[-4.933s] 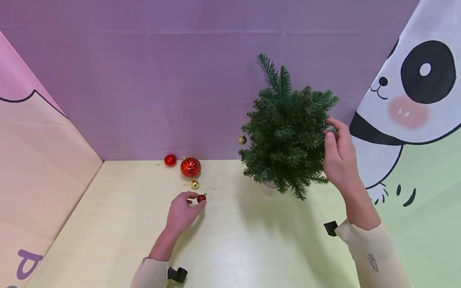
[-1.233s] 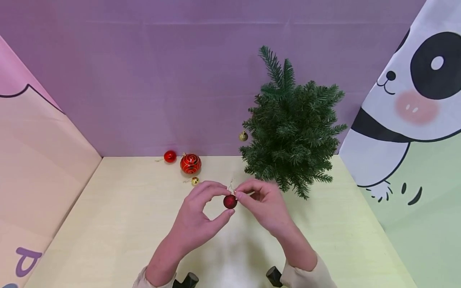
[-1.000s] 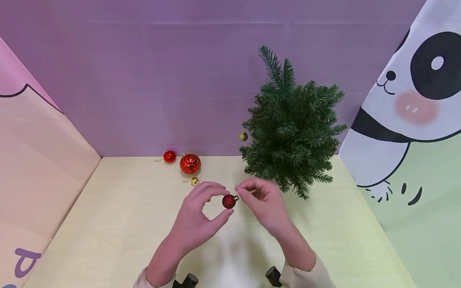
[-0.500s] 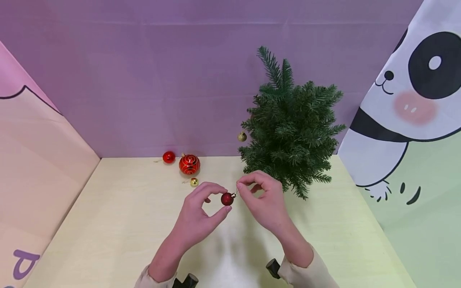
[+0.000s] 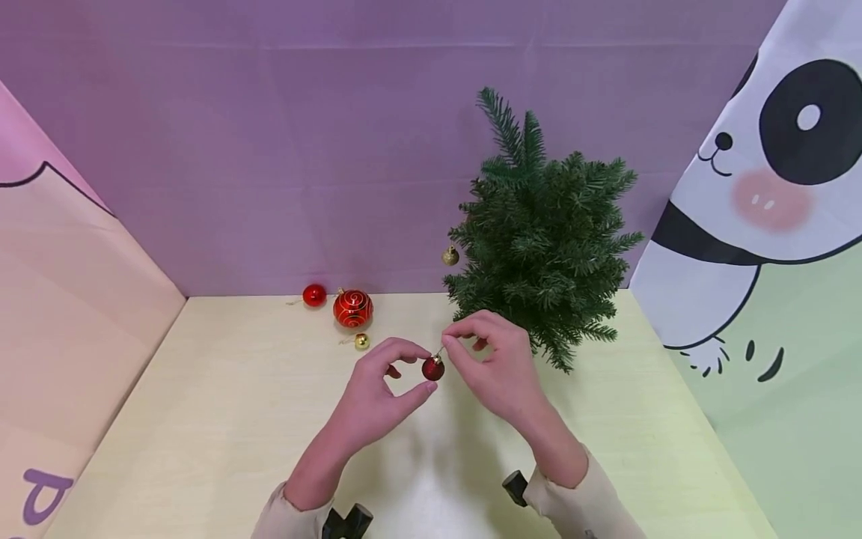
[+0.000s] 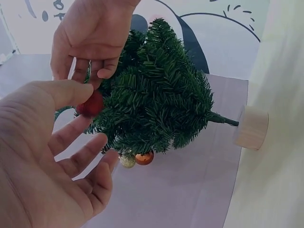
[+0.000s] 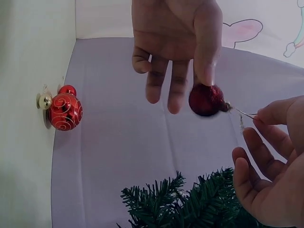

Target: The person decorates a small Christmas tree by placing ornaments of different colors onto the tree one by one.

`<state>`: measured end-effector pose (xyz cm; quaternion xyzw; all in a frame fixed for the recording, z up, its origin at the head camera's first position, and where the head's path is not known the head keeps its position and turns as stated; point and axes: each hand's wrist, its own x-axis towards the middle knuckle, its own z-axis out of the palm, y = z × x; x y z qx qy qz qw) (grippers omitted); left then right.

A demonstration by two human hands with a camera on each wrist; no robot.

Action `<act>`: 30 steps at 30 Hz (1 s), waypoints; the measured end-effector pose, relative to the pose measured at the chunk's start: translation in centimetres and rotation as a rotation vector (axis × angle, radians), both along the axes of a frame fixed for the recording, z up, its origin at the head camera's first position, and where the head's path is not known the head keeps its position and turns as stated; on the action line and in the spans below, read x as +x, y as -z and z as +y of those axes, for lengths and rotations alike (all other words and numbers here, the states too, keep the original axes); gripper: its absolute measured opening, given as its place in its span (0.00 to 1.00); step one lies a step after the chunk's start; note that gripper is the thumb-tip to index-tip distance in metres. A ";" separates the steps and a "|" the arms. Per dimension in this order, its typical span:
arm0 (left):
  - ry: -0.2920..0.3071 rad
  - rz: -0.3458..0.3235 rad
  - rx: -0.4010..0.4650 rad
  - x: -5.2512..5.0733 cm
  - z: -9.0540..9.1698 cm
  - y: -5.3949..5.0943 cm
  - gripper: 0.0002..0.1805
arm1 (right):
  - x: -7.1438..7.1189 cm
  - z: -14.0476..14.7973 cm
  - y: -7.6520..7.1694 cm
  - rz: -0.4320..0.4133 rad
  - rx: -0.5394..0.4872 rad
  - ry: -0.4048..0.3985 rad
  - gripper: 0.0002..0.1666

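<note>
A small dark red Christmas bauble (image 5: 433,368) is held above the table, its gold cap tilted toward the right hand. My left hand (image 5: 381,397) pinches the ball between thumb and index finger, the other fingers loosely bent. My right hand (image 5: 497,367) pinches the bauble's thin hanging string (image 7: 244,113) between thumb and index finger, stretching it away from the cap. Just behind the right hand stands a small artificial Christmas tree (image 5: 545,247) on a round wooden base (image 6: 252,127). A gold bauble (image 5: 450,256) and an orange bauble (image 6: 144,157) hang on its left side.
At the back left of the table (image 5: 236,389) lie a shiny red bauble (image 5: 314,295), a larger red bauble with gold swirls (image 5: 353,308) and a small gold bauble (image 5: 362,341). A purple cloth backdrop (image 5: 303,150) rises behind the table.
The left hand has lifted the dark red bauble off the table and moved right. My right hand has left the tree and taken the string, drawing it out; the cap has turned upward.
</note>
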<state>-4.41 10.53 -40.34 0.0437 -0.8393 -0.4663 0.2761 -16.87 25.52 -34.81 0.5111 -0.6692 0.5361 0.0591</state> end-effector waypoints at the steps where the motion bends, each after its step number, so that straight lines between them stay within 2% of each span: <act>1: 0.008 -0.011 0.006 -0.1 0.0 0.0 0.19 | -0.1 0.0 0.0 -0.001 0.006 0.001 0.03; 4: 0.017 -0.031 0.032 -0.2 -0.1 -0.1 0.20 | -0.1 0.1 -0.1 -0.004 0.029 0.016 0.04; 8: 0.011 -0.004 0.057 -0.7 -0.2 -0.4 0.20 | -0.2 0.2 -0.2 0.000 0.050 0.039 0.04; 13: 0.025 0.040 0.041 -1.4 -0.2 -1.6 0.19 | -0.2 0.4 -0.4 0.010 0.060 0.046 0.04; 19: 0.055 0.025 -0.006 -1.7 0.0 -2.9 0.17 | -0.1 0.7 -0.5 0.006 0.063 0.040 0.03; 25: 0.070 0.014 0.012 -2.0 0.2 -3.3 0.10 | 0.2 0.9 -0.7 -0.009 0.080 0.027 0.02; 30: 0.069 0.035 0.021 -2.3 0.4 -3.4 0.06 | 0.3 1.0 -0.7 -0.002 0.094 0.021 0.03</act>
